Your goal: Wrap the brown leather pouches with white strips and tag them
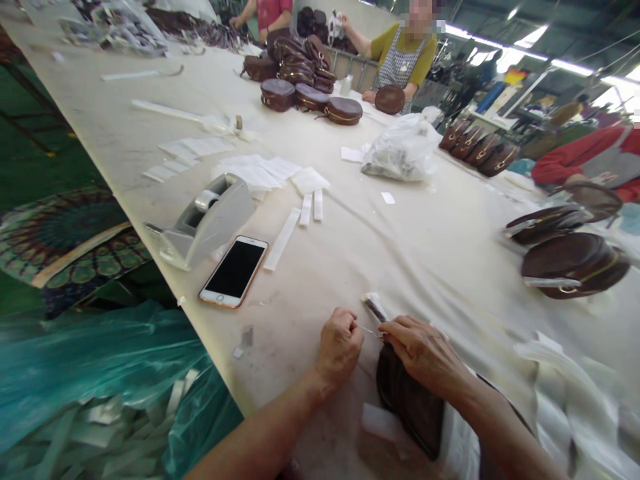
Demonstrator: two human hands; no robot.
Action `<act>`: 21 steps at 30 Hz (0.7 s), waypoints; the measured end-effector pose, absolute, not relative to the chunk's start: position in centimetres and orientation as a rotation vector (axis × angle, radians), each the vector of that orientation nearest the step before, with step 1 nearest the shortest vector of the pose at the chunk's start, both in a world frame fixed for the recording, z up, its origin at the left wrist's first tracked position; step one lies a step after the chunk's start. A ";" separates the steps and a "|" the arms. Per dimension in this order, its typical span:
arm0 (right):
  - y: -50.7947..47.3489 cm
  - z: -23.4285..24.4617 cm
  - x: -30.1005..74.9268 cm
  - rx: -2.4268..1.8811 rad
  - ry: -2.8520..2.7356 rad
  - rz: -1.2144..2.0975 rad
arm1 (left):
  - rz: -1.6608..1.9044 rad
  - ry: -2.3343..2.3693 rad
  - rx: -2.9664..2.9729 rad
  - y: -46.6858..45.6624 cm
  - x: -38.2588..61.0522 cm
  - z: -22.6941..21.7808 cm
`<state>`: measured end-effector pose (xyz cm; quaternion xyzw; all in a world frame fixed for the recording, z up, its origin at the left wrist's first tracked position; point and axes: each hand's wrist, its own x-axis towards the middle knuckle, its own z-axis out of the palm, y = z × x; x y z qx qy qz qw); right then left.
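Note:
A dark brown round bag (413, 400) lies at the table's near edge, partly hidden beneath my right hand (423, 350). That hand is closed at the bag's upper end, its fingertips pinching a dark strap (375, 307) partly wrapped in white material. To the left, my left hand (343, 347) makes a fist just off the bag. A thin pale string (369, 330) stretches from the fist toward my right fingertips. White wrapping (460, 440) lies along the bag's right side, and a white strip (383, 421) pokes out on its left.
A phone (235, 272) and a tape dispenser (207, 217) rest left, near white paper strips (283, 240). Brown bags (575, 265) sit at right, others (295, 67) at the back. A plastic bag (403, 150) stands mid-table. Co-workers (405, 57) are across; a teal scrap bag (125, 353) hangs below left.

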<state>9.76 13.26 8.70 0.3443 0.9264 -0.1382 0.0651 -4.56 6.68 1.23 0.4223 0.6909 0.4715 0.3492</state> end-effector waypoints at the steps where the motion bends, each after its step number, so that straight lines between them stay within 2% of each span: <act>1: 13.2 8.6 9.7 1.025 2.816 -0.402 | 1.234 1.794 1.090 6.7 -4.6 1.3; 21: 12.8 6.9 8.8 1.028 2.905 -0.419 | 1.347 1.784 0.971 7.1 -4.9 1.9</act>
